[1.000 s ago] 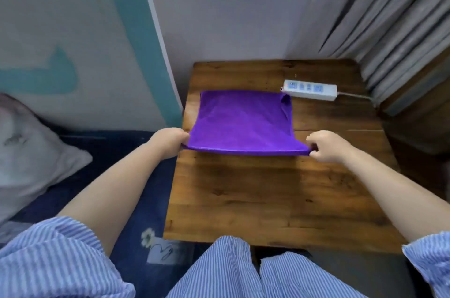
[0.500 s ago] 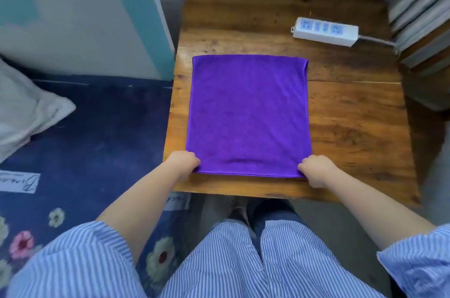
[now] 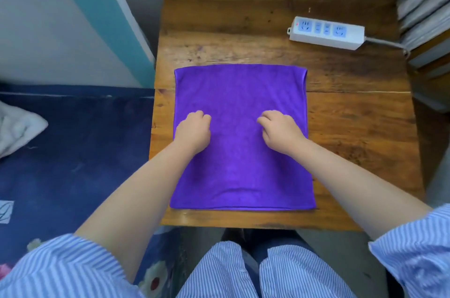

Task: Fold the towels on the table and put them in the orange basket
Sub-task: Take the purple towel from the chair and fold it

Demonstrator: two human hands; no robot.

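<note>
Right now, on the head camera, I see the purple towel (image 3: 239, 137) spread flat on the wooden table (image 3: 341, 107), stretching out past my fingertips on every side. My left hand (image 3: 192, 130) and right hand (image 3: 280, 130) rest on its middle, fingers curled under loosely, pinching nothing that I can see. A power strip (image 3: 326, 32) lies well beyond my right fingers.

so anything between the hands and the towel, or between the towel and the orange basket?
Nothing between hands and towel: the left hand and right hand both rest directly on the purple towel, fingers curled. The power strip sits apart at the table's far right. No orange basket is in view, so that path can't be judged.
</note>
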